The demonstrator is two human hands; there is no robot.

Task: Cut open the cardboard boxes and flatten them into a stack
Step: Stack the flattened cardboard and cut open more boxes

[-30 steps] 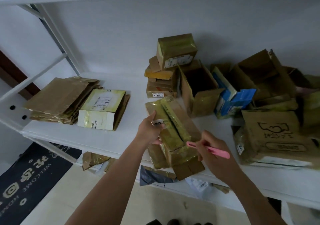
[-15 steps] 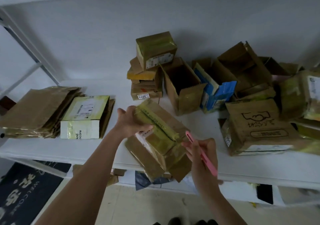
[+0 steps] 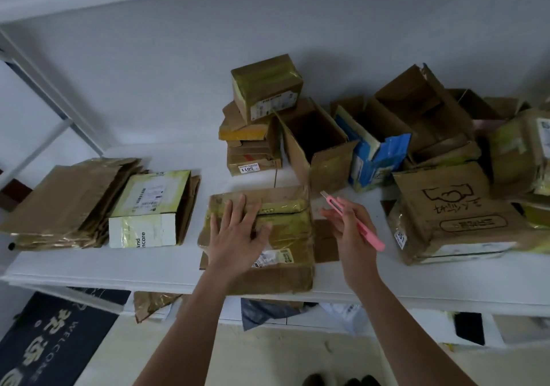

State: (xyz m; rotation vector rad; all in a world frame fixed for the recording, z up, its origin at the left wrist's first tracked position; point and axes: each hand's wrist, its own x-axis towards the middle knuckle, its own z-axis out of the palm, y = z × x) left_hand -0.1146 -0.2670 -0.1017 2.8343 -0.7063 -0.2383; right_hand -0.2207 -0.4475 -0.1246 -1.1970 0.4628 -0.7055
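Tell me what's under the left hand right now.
The left hand presses flat on a flattened taped box lying on the white shelf. Whatever lies beneath that cardboard is covered.

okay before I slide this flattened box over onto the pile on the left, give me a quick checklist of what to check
1. Flattened box lies flat under left hand: ok.
2. Blade of pink cutter retracted: not ok, tip shows.
3. Cutter clear of the left hand: ok, apart.
4. Shelf path to flattened stack: ok, bare.
5. Stack steady: cannot tell.
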